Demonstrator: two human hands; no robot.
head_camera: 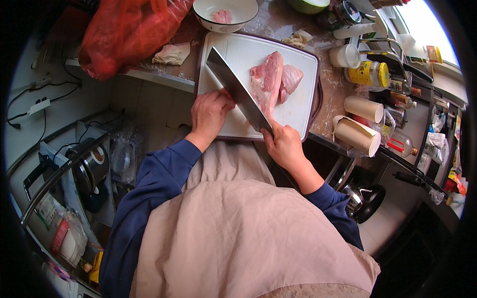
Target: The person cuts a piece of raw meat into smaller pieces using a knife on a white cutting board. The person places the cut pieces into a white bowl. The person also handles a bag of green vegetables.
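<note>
My right hand (285,145) grips the handle end of a wide steel cleaver (240,91), whose blade slants up and left across a white cutting board (298,117) with a dark rim. Beside the blade, my left hand (211,113) rests on the board's left part with curled fingers; a bit of reddish meat shows at its fingertips, mostly hidden by hand and blade. Right of the cleaver lie a long piece of raw meat (269,80) and a smaller raw piece (290,81). A white enamel bowl (242,27) behind the board holds a few pale pink slices (222,16).
A red plastic bag (130,35) and a crumpled cloth (172,54) are at the back left. Behind the board lies another crumpled piece (298,38), near a cut green melon or gourd (311,4). Jars (367,73) and paper-like rolls (357,136) stand or lie at the right.
</note>
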